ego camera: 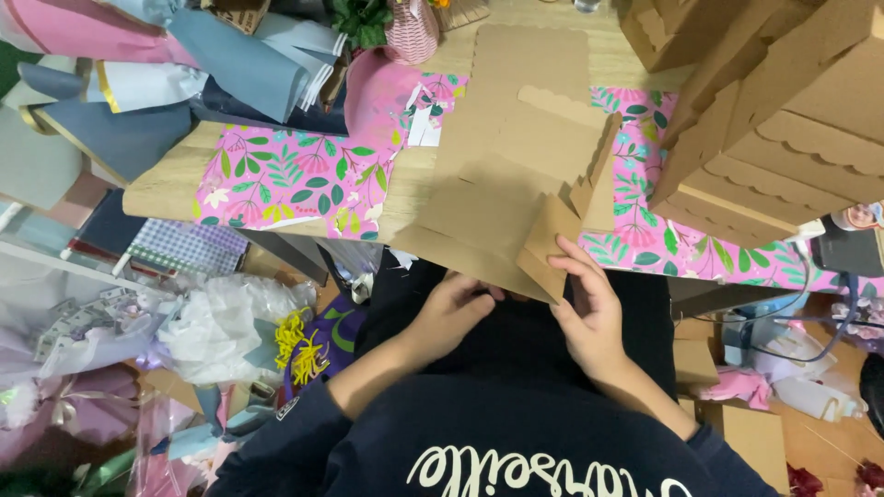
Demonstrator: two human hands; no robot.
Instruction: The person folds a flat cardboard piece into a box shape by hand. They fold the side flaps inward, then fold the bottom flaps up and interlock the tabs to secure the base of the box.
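A flat brown cardboard box blank (516,156) with scalloped edges lies on the wooden table, its near end hanging over the table's edge toward me. My right hand (589,308) grips a folded flap at the blank's near right corner. My left hand (451,308) sits just under the near edge, fingers curled against the cardboard's underside. Both sleeves are dark blue.
Pink floral wrapping paper (295,175) covers the wooden table (161,189). Folded scallop-edged brown boxes (773,120) are stacked at the right. Rolls of blue and pink paper (175,74) pile at the left, a pink wicker vase (411,32) behind. Cellophane and yellow shreds (299,345) litter the floor.
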